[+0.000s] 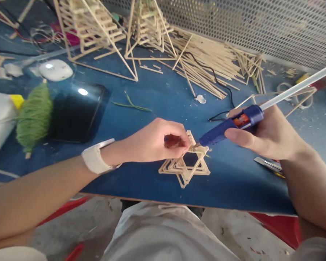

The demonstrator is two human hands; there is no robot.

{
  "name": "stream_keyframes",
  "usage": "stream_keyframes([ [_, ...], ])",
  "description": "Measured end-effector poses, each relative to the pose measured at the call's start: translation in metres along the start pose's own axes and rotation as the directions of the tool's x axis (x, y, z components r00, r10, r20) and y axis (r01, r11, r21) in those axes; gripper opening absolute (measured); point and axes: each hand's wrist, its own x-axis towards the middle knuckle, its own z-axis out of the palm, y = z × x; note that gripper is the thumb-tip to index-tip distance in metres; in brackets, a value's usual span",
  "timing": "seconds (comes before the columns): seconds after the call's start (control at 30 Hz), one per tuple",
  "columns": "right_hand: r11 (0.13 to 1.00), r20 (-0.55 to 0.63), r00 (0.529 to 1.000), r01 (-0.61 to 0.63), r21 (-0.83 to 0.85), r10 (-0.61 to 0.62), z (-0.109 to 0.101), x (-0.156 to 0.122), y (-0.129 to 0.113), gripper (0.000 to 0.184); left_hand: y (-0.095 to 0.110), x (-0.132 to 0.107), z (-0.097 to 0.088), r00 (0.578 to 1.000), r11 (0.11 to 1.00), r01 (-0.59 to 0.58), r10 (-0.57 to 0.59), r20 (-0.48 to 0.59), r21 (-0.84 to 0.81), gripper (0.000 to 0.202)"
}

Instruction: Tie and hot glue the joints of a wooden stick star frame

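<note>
A star-shaped frame of thin wooden sticks [202, 169] lies on the blue table near its front edge. My right hand [271, 136] is wrapped round a blue glue gun [217, 132], with a long pale glue stick [299, 87] poking out of its back. The nozzle points down-left at the star's upper corner, at or just above the wood. At that same corner my left hand [163, 139] is closed, thumb and forefinger pinched together. What lies between those fingertips is too small to make out. A bit of green strand shows by the star's right upper point.
Stick pyramids [97, 32] and a heap of loose sticks [206, 54] stand along the back by a perforated metal screen [247, 25]. Green yarn [34, 117], a dark phone or tablet [77, 114] and a white mouse [55, 70] lie left. A cutter knife [268, 165] lies right.
</note>
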Motion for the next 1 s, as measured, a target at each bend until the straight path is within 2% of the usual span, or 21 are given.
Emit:
stream_keyframes([
  [0.1,0.994,0.089,0.991,0.105,-0.031,-0.102,-0.002,0.008,-0.001,0.057,0.001,0.0,-0.001,0.999,0.999,0.04,-0.041,0.014,0.011,0.005],
  [0.2,0.993,0.081,0.99,0.118,-0.022,-0.116,-0.003,0.008,-0.003,0.048,0.004,0.001,-0.002,0.998,0.998,0.055,-0.055,0.013,0.016,0.006],
  [0.4,0.995,0.096,0.99,0.104,-0.002,-0.103,0.0,0.007,-0.001,0.056,0.01,0.003,-0.002,0.996,0.996,0.089,-0.09,-0.007,-0.02,0.008],
  [0.63,0.997,0.116,0.99,0.072,0.035,-0.075,0.006,0.01,-0.002,0.044,0.011,0.005,-0.002,0.995,0.995,0.099,-0.099,-0.009,-0.014,0.01],
  [1.0,0.997,0.117,0.991,0.065,-0.035,-0.061,0.006,0.007,-0.003,0.048,0.01,0.002,-0.003,0.998,0.998,0.059,-0.059,0.008,0.023,0.009],
])
